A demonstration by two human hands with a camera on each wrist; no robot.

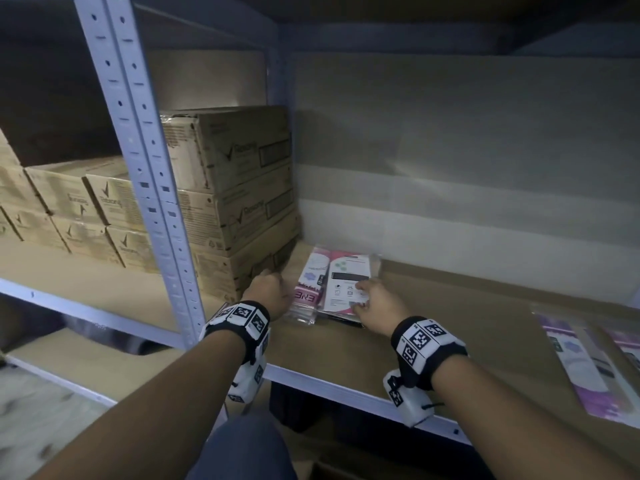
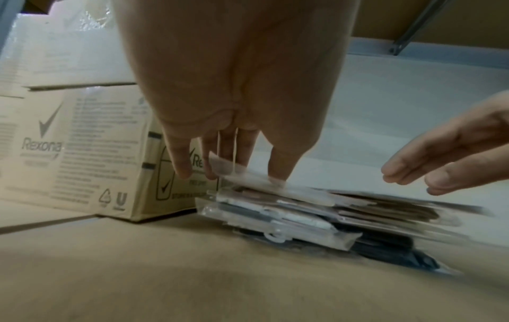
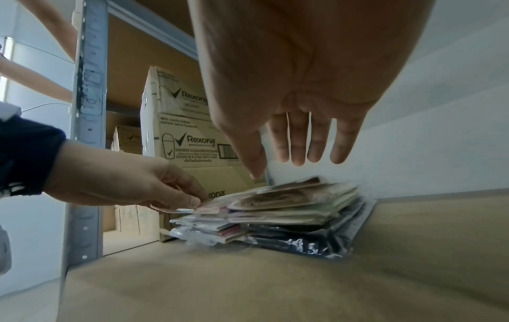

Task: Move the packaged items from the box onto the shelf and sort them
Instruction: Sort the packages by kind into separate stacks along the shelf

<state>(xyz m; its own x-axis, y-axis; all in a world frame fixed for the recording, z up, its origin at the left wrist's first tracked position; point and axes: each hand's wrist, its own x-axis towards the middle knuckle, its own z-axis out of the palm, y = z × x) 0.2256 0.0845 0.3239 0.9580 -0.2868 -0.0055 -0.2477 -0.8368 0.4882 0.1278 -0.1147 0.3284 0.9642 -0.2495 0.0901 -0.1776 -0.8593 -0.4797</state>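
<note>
A stack of flat plastic-wrapped packages lies on the cardboard-lined shelf board, next to the cartons. The top ones are pink and white; dark ones lie underneath. My left hand is at the stack's left side and pinches the edge of the top package between thumb and fingers. My right hand hovers over the stack's right part with straight fingers. Its thumb tip touches a white package edge.
Stacked Rexona cartons stand right beside the stack on the left. A grey perforated upright divides the shelf bays. More purple and white packages lie at the shelf's right front. The back wall is lined with cardboard.
</note>
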